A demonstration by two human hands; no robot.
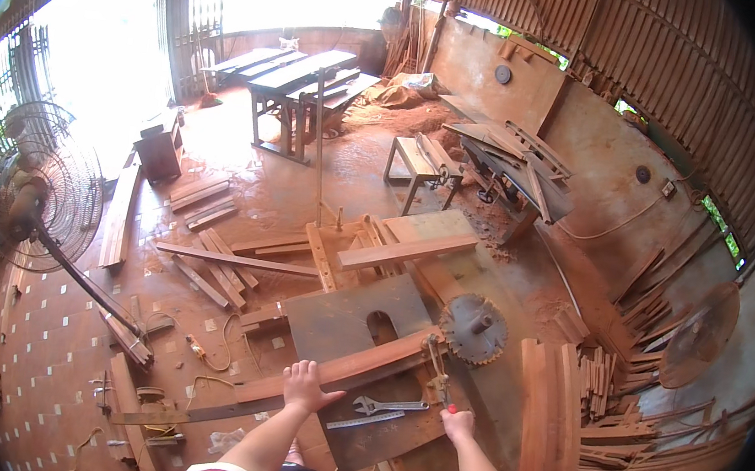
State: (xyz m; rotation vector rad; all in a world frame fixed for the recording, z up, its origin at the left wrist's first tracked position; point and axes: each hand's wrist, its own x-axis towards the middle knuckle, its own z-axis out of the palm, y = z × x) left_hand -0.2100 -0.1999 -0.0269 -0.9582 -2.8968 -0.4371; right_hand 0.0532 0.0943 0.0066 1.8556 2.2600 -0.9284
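At nine o'clock, near the edge of the view, stands a big fan (33, 190) with a wire cage; right of it, about eight o'clock, some wooden pieces (220, 272) lie on the tiled floor (60, 368); between six and seven o'clock is the left hand (304, 388), with its fingers spread and its palm down over a reddish plank (345, 367), so it is not clenched and grasps nothing; whether it presses the wood, I cannot tell. This plank lies at six o'clock, slanting across a dark table top (323, 317), which has a slot; just below the plank are a wrench (389, 406) and a ruler (365, 420), side by side; next to the right, at the plank's upper end, is a metal tool (439, 371), whose exact kind is not clear; at five o'clock the right hand (458, 424) is closed around its lower end, beside a red tip; about four o'clock, near the plank's end, is a toothed saw blade (463, 315); further right are thick boards (542, 418).
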